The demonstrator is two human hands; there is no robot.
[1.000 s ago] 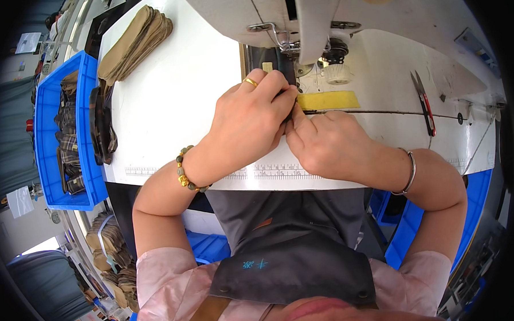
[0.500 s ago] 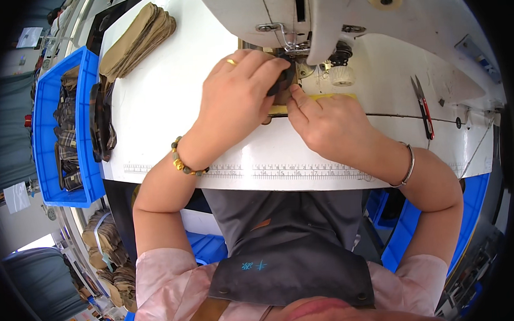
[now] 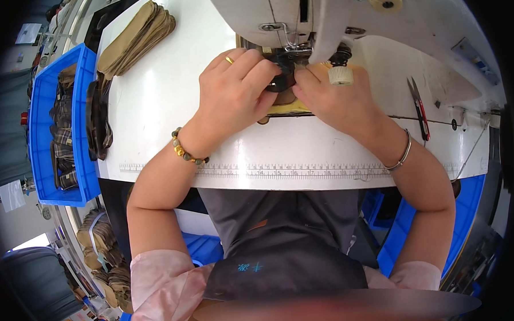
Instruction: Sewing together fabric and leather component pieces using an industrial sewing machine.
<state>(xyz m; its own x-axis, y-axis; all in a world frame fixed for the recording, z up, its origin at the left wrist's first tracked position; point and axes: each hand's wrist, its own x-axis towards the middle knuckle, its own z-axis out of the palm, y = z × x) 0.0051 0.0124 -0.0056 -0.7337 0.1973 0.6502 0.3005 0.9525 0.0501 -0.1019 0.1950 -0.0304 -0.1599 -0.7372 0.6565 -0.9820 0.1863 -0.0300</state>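
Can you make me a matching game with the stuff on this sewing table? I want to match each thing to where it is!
Things:
1. blue bin
2. stack of tan pieces
3. snips
4. small dark piece

Places:
A. on the table, right of the right hand
B. table's far left corner
C. between both hands, under the sewing machine
D. beyond the table's left edge

Pairs: 1-D, 2-B, 3-A, 4-C

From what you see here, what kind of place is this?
Probably a sewing workshop, perhaps for shoe parts: a sewing machine over both hands, stacked tan insole-shaped pieces, and a blue bin of cut pieces.
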